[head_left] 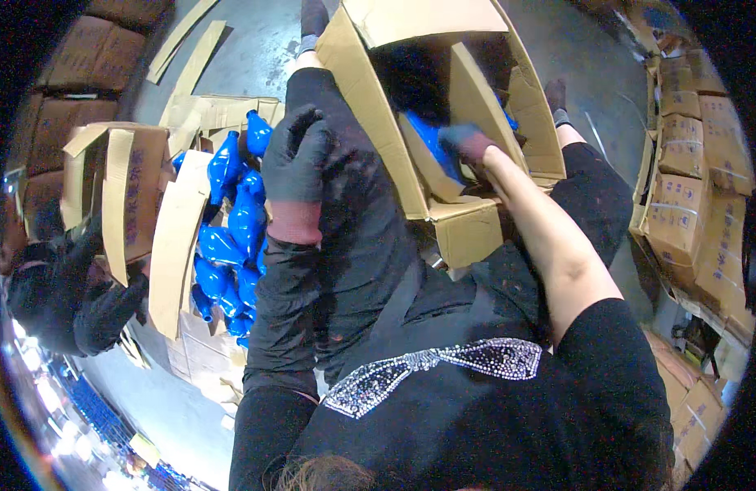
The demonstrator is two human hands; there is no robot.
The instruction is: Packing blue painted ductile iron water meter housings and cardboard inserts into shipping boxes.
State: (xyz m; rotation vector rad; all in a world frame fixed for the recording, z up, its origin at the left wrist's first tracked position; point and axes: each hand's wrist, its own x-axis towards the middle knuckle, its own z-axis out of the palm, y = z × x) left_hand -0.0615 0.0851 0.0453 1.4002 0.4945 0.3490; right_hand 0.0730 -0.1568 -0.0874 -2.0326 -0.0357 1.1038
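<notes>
An open cardboard box [370, 106] stands tilted between my legs, with cardboard dividers [480, 102] inside. My right hand [466, 146], in a dark glove with a red cuff, reaches into it beside a divider. It is smeared by motion and its fingers are partly hidden. Just left of it shows a glossy blue surface [431, 139], probably a bottle. My left hand [300, 159], gloved the same way, rests on my left thigh with loose fingers and nothing in them. Several shiny blue bottles [245, 221] with narrow necks lie piled in an open carton left of that hand.
The carton's raised flap [177, 245] stands on its left side. Beyond it a person in dark clothes [58, 286] bends by another open box [136, 180]. Stacked cartons [681, 204] line the right side, and cardboard strips [185, 69] lie on the floor at far left.
</notes>
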